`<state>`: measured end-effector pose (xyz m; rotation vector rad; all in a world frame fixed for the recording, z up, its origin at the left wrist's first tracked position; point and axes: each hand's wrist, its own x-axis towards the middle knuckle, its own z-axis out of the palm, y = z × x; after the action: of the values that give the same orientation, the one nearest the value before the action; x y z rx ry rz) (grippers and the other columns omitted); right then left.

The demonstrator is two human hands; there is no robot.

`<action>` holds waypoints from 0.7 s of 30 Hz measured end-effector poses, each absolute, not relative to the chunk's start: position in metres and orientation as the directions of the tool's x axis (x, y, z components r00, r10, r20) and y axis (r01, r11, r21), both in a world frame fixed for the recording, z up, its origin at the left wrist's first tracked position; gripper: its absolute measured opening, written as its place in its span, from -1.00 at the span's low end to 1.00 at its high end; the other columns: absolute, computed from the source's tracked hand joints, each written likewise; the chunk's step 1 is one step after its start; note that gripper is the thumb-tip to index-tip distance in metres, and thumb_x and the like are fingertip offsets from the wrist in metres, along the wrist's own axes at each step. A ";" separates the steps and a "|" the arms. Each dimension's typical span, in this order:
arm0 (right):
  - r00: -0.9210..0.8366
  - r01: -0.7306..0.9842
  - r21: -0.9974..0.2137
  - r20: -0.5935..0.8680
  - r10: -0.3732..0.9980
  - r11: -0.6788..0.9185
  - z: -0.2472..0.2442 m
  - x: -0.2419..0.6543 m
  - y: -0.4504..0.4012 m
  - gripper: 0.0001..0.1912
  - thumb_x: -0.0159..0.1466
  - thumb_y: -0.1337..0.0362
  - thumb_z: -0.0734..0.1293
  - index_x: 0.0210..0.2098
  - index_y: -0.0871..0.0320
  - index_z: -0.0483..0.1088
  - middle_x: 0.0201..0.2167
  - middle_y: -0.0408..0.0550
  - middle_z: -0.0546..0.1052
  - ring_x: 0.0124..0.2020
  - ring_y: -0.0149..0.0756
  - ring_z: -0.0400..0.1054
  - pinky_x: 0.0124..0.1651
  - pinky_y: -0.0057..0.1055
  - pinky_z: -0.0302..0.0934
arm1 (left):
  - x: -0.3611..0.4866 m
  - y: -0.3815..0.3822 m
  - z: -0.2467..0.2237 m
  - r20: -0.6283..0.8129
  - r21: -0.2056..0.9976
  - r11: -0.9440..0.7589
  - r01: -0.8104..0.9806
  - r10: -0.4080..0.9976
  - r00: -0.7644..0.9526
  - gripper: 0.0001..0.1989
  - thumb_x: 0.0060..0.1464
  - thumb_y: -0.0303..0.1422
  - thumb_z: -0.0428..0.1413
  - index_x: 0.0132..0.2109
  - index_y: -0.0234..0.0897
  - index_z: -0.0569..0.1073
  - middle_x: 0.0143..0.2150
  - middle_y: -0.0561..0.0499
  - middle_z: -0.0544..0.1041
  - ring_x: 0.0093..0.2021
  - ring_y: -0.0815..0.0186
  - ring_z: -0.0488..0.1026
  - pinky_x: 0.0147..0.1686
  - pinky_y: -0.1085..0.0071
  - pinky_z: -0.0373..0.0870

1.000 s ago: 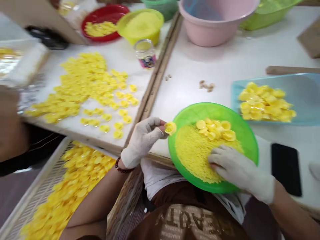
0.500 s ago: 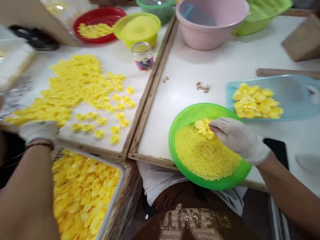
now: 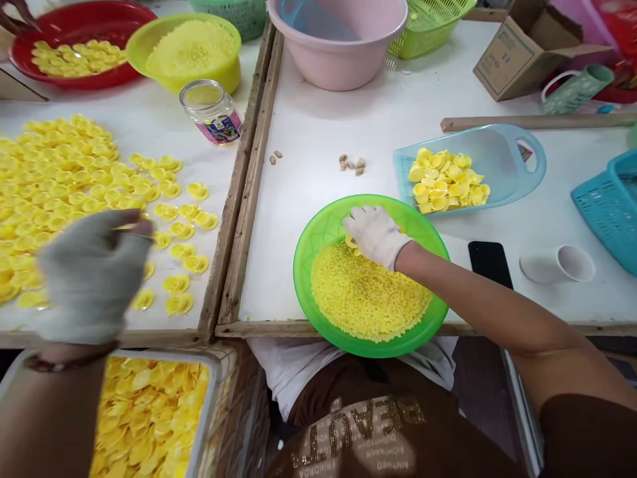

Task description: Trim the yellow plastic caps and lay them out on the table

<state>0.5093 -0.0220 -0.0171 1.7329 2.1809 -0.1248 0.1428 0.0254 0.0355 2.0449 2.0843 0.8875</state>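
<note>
- Clearly, one left hand (image 3: 92, 275) hangs over the left table on my feed; its thumb and forefinger come close together, but blur keeps me from telling whether they pinch anything.
- One right hand (image 3: 373, 232) reaches palm-down into the single green basin (image 3: 318, 229); its fingers bend over a few yellow pieces (image 3: 351, 243), and I cannot tell whether it grips any.
- One bed of yellow grains (image 3: 371, 299) fills most of that basin, far too many for me to number.
- Around a dozen small yellow cups (image 3: 196, 263) sit apart on the left table, right of one crowded spread of the same kind that I cannot count.
- One blue scoop (image 3: 502, 166) lies behind and right of the basin, bearing one heap of yellow shells (image 3: 442, 180).
- One white crate (image 3: 212, 378) below the left table holds another uncounted yellow heap.
- Two brown kernels (image 3: 275, 157) lie near the wooden edge, with one small cluster of kernels (image 3: 352, 163) farther right.
- One phone (image 3: 490, 262) and one white cup (image 3: 552, 265), tipped on its side, lie right of the basin.
- Farther off I get one jar (image 3: 213, 119), one pink tub (image 3: 343, 60), one yellow bowl (image 3: 229, 63), one red bowl (image 3: 107, 30), one cardboard box (image 3: 507, 63) and one mug (image 3: 572, 93).
</note>
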 end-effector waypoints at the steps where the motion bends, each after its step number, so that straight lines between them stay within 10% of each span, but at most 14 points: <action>1: -0.193 0.958 0.140 -0.322 0.927 0.249 -0.018 0.511 -0.023 -0.67 0.32 0.52 0.26 0.03 0.27 0.49 0.02 0.24 0.49 0.01 0.00 0.38 -0.15 -0.23 0.07 | 0.171 0.014 0.032 0.252 0.567 -0.127 0.814 0.967 -0.025 -0.65 0.15 -0.30 0.23 0.06 -0.32 0.62 -0.18 -0.04 0.67 -0.19 0.20 0.57 -0.02 0.23 0.50; 5: -0.303 0.950 0.017 -0.188 0.934 0.311 -0.016 0.522 -0.037 -0.76 0.36 0.48 0.23 -0.09 0.24 0.51 -0.11 0.17 0.53 -0.11 -0.10 0.37 -0.15 -0.23 0.08 | 0.275 -0.036 0.021 -0.212 0.933 0.080 0.351 0.911 0.353 -0.52 0.25 -0.13 0.18 0.15 -0.41 0.49 -0.17 -0.11 0.64 -0.29 0.23 0.61 -0.23 0.29 0.60; 11: -0.497 0.760 -0.331 0.260 0.828 0.560 -0.014 0.533 -0.087 -0.75 0.39 0.46 0.17 -0.13 0.16 0.47 -0.24 0.00 0.53 -0.21 -0.21 0.34 -0.10 -0.25 0.21 | 0.324 -0.043 -0.001 -0.397 0.905 0.413 0.106 0.727 0.560 -0.53 0.21 -0.09 0.24 0.07 -0.37 0.45 -0.22 -0.10 0.61 -0.36 0.29 0.62 -0.29 0.35 0.64; 21: -0.487 0.839 -0.408 -0.270 0.831 0.359 -0.042 0.509 -0.141 -0.74 0.47 0.20 0.23 -0.25 0.19 0.46 -0.30 0.03 0.55 -0.35 -0.22 0.37 -0.29 -0.28 0.20 | 0.321 -0.054 -0.002 -0.265 0.956 0.185 0.226 0.875 0.404 -0.60 0.19 -0.09 0.28 -0.02 -0.35 0.59 -0.18 -0.10 0.66 -0.26 0.22 0.64 -0.22 0.36 0.59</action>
<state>0.5091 -0.1408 -0.0425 1.5829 2.5753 -0.7902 0.3208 -0.0537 -0.0016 1.3401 1.0996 0.6199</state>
